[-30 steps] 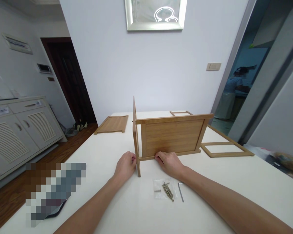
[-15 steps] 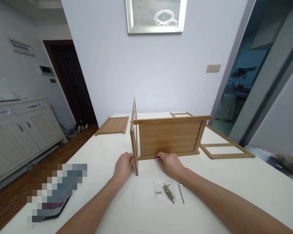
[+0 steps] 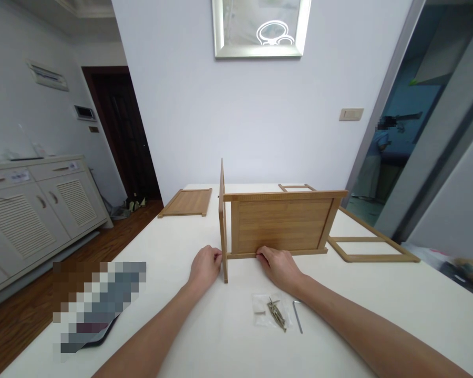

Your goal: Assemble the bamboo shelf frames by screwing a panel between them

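A wooden panel (image 3: 279,224) stands on its long edge in the middle of the white table. Its left end meets a narrow upright wooden frame (image 3: 223,226), seen almost edge-on. My left hand (image 3: 206,268) is closed at the outer left face of this frame, low down, fingertips pinched against it; what they hold, if anything, is hidden. My right hand (image 3: 278,266) has its fingers closed on the panel's bottom rail. Nearer me lie a clear bag (image 3: 260,319) with several screws (image 3: 276,315) and a hex key (image 3: 298,317).
Another wooden panel (image 3: 191,202) lies flat at the back left. An open wooden frame (image 3: 382,258) lies on the right, and a smaller frame piece (image 3: 295,187) shows behind the standing panel. A blurred-out flat object (image 3: 102,310) is at the table's left edge. A person (image 3: 378,147) is beyond the doorway.
The camera view has turned slightly left, so everything appears a little further right. Both hands keep their places against the wood.
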A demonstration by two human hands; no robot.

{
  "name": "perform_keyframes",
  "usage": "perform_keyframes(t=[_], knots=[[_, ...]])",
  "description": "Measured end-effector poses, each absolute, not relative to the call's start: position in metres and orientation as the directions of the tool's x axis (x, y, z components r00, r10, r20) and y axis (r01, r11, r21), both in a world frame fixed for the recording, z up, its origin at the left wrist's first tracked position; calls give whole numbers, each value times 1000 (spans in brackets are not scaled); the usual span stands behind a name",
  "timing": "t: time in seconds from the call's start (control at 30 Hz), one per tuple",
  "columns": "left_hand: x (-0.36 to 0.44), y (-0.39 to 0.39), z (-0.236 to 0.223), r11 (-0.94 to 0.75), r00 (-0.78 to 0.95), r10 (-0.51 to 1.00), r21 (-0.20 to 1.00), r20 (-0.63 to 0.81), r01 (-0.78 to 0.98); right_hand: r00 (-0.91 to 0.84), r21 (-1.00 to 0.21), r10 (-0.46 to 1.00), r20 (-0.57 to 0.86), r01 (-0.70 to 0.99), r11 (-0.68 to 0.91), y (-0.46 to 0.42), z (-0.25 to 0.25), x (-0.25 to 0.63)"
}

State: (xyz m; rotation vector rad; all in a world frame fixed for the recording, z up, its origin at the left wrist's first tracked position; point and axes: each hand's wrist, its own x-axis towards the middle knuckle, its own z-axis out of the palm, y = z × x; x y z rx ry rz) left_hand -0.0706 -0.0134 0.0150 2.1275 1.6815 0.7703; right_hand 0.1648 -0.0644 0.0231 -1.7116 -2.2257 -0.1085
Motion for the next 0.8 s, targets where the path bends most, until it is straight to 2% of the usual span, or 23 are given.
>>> perform_keyframes(t=[0.3,0.8], knots=[[-71,-11,12,-240,134,968,625,213,742,-234,-147,919,316,945,292,-64,22,165],[-70,-14,12,-275,167,959,607,230,746,-262,-167,901,345,928,334,-65,22,167]])
